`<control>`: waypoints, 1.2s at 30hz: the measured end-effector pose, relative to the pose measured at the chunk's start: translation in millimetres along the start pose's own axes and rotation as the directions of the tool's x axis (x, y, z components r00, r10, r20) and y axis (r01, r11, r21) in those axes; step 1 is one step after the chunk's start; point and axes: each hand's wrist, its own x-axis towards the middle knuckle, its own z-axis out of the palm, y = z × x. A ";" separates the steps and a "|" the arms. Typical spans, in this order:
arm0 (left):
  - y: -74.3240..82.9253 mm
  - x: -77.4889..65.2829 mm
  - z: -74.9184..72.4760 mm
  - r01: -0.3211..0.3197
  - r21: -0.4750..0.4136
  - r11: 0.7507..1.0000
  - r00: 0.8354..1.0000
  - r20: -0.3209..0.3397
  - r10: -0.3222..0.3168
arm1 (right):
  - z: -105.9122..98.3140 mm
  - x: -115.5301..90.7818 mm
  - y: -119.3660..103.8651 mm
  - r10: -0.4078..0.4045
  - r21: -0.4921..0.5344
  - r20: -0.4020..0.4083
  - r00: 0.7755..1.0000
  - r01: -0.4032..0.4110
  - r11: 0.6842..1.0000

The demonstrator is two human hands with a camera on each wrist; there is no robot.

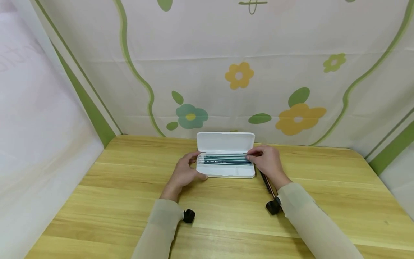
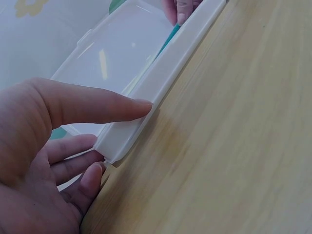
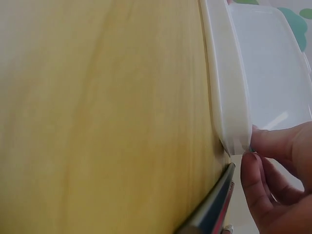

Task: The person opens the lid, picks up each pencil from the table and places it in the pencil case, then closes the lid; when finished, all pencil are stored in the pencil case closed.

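Observation:
A white pencil case (image 1: pixel 226 172) lies on the table with its lid (image 1: pixel 225 141) raised at the back. Several green pencils (image 1: pixel 223 162) lie side by side inside, their eraser ends to the left. My left hand (image 1: pixel 183 173) holds the case's left end, thumb on the front wall and fingers round the side, as the left wrist view shows on the case wall (image 2: pixel 146 92). At the right end, my right hand (image 1: pixel 267 162) pinches the end of a green pencil, a sliver of teal between thumb and forefinger. Most of that pencil is hidden in the right wrist view by the case wall (image 3: pixel 229 83).
Dark pencils (image 1: pixel 266 182) lie on the wooden table (image 1: pixel 226 223) right of the case, partly under my right wrist. Behind the table's back edge hangs a flower-patterned cloth (image 1: pixel 207 86). Black wrist cameras (image 1: pixel 189 216) sit on both sleeves.

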 end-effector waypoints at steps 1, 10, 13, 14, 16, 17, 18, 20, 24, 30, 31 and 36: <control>0.1 0.1 0.0 0.000 -0.001 1.000 1.000 0.001 0.000 | -0.4 -0.2 0.2 0.009 -0.001 0.000 1.000 -0.009 1.000; -0.4 0.4 0.4 -0.004 0.004 1.000 1.000 0.003 0.004 | -2.6 -1.2 3.1 0.044 -0.009 0.011 0.999 -0.044 0.999; 0.0 0.5 0.3 -0.005 0.005 1.000 1.000 0.003 0.005 | -2.9 -1.0 3.1 0.043 -0.010 0.014 0.999 -0.043 0.999; 0.1 0.5 0.3 -0.005 0.005 1.000 1.000 0.003 0.005 | -2.8 -0.7 3.2 0.040 -0.011 0.015 0.999 -0.040 0.999; -0.1 0.8 0.2 -0.005 0.004 1.000 1.000 0.005 0.005 | -2.9 -0.2 3.0 0.032 -0.010 0.018 0.999 -0.032 0.999; -0.1 0.9 0.0 -0.005 0.003 1.000 1.000 0.007 0.005 | -2.8 0.0 3.1 0.030 -0.012 0.018 0.999 -0.029 0.999; -0.2 0.9 -0.1 -0.004 0.000 1.000 1.000 0.007 0.004 | -2.7 0.1 3.1 0.028 -0.015 0.019 0.999 -0.028 1.000; -0.4 0.9 -0.4 -0.003 -0.003 1.000 1.000 0.010 0.003 | -2.4 0.7 2.9 0.020 -0.022 0.020 1.000 -0.020 1.000; 0.0 0.2 -1.6 0.001 -0.004 1.000 1.000 0.009 -0.001 | -0.9 1.8 1.2 -0.003 -0.038 0.018 1.000 0.003 0.999; 1.3 -0.8 -7.1 -0.004 -0.004 1.000 1.000 0.012 0.004 | 3.7 4.8 -3.8 -0.048 -0.039 0.031 0.998 0.049 0.998; 1.3 -1.1 -7.9 -0.008 -0.003 1.000 1.000 0.012 0.008 | 4.3 5.2 -4.6 -0.056 -0.038 0.034 0.998 0.057 0.998; -0.6 -1.6 -6.5 -0.023 -0.015 1.000 1.000 0.009 0.023 | 4.4 6.1 -5.8 -0.069 -0.039 0.034 0.997 0.070 0.997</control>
